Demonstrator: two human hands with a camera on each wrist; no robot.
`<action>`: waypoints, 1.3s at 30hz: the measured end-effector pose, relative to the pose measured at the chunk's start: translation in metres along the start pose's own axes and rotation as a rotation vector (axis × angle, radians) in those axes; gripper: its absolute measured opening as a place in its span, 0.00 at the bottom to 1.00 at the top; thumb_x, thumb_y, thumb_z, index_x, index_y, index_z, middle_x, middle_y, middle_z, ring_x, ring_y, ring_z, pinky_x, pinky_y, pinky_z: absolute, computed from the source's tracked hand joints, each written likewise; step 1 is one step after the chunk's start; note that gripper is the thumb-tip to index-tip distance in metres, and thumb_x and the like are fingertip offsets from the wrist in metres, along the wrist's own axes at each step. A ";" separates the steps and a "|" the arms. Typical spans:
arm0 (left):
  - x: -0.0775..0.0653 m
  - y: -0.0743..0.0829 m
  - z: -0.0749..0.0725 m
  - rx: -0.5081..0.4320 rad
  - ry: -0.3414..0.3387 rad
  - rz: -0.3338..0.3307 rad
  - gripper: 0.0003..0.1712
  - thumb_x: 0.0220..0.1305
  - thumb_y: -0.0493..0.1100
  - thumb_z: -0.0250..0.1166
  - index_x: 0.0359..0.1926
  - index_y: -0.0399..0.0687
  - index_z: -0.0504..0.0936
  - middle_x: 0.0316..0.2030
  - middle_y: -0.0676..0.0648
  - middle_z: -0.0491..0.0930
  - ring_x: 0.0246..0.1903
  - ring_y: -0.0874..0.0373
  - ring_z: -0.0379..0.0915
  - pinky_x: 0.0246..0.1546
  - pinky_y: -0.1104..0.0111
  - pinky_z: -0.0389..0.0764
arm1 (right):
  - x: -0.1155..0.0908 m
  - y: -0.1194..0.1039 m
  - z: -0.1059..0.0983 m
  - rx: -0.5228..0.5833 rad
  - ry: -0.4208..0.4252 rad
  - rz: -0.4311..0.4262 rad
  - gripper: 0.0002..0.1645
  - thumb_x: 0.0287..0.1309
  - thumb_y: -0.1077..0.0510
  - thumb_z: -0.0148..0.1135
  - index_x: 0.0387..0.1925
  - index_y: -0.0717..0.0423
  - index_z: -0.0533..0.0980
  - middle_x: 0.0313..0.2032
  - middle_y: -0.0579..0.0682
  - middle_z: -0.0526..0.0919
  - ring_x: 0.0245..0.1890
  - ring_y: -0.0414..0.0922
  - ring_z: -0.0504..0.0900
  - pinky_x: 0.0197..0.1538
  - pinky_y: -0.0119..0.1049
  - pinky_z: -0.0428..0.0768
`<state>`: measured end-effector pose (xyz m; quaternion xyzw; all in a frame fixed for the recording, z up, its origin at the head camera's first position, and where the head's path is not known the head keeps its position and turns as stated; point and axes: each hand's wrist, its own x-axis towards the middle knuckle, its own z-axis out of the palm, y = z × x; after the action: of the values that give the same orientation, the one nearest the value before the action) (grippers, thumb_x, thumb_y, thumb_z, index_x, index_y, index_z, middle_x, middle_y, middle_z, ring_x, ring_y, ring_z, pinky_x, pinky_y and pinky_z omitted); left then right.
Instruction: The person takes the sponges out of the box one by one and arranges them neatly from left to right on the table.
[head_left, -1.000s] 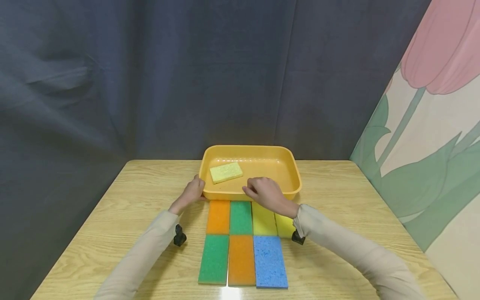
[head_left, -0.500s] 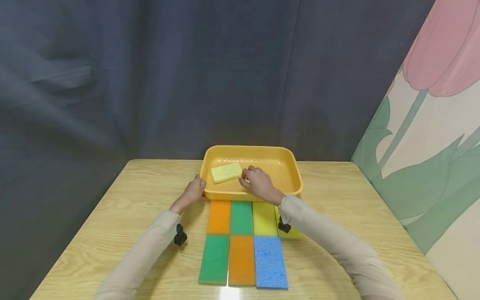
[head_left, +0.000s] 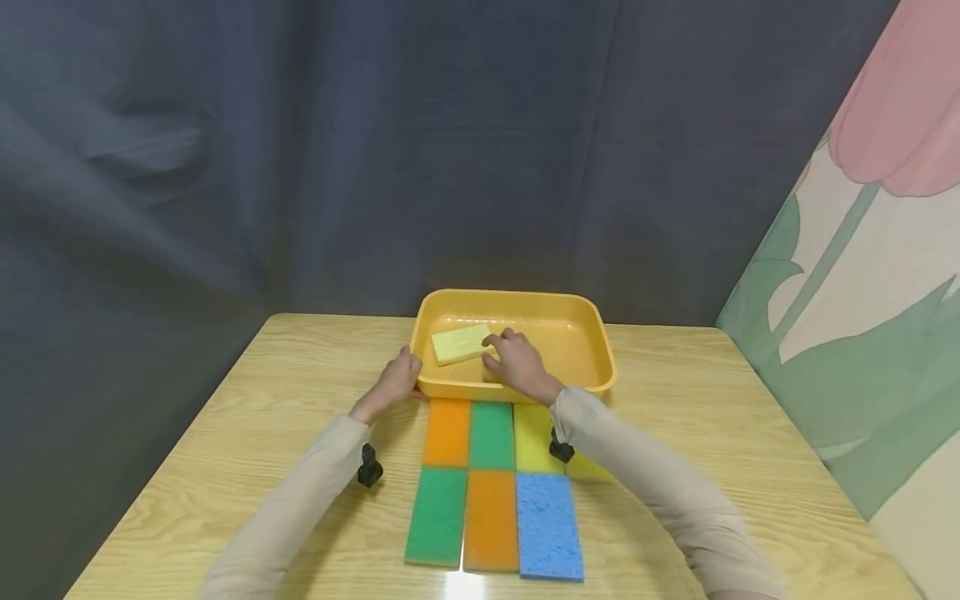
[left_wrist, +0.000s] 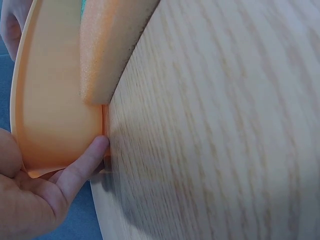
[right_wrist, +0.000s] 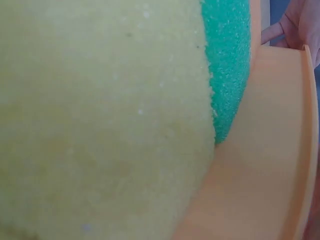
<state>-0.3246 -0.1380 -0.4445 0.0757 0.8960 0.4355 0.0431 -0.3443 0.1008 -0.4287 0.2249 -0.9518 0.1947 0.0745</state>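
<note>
My left hand (head_left: 395, 381) grips the left end of a yellow plastic tray (head_left: 606, 358) at the back of the table. In the left wrist view, one finger of that hand (left_wrist: 37, 195) lies along the tray's lower edge and the rest wraps its rim. A pale yellow sponge (head_left: 459, 344) lies inside the tray, to the left. Over the tray's front wall, my right hand (head_left: 519, 364) reaches in, fingers parted around the sponge's right end. Whether they touch it is hard to tell.
Against the tray's front stand two rows of flat sponges: orange (head_left: 447, 433), green (head_left: 491, 437) and yellow (head_left: 531, 437) behind, green (head_left: 437, 517), orange (head_left: 491, 521) and blue (head_left: 549, 525) in front. A dark curtain (head_left: 450, 150) hangs behind the table; a painted wall (head_left: 862, 333) is right.
My right hand has moved forward and left over the tray to the sponge's right end, and its fingers have spread. My left hand keeps its hold on the tray. The head view has shifted slightly.
</note>
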 end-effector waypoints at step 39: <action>0.001 -0.005 0.000 -0.037 -0.010 -0.007 0.13 0.78 0.38 0.39 0.51 0.29 0.60 0.36 0.33 0.74 0.35 0.43 0.81 0.32 0.61 0.88 | 0.013 0.005 0.018 -0.124 -0.181 0.151 0.16 0.72 0.48 0.54 0.53 0.52 0.74 0.49 0.61 0.73 0.44 0.58 0.70 0.48 0.52 0.75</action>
<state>-0.3255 -0.1406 -0.4483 0.0740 0.8877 0.4516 0.0505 -0.3596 0.0926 -0.4436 0.1639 -0.9791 0.1194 -0.0127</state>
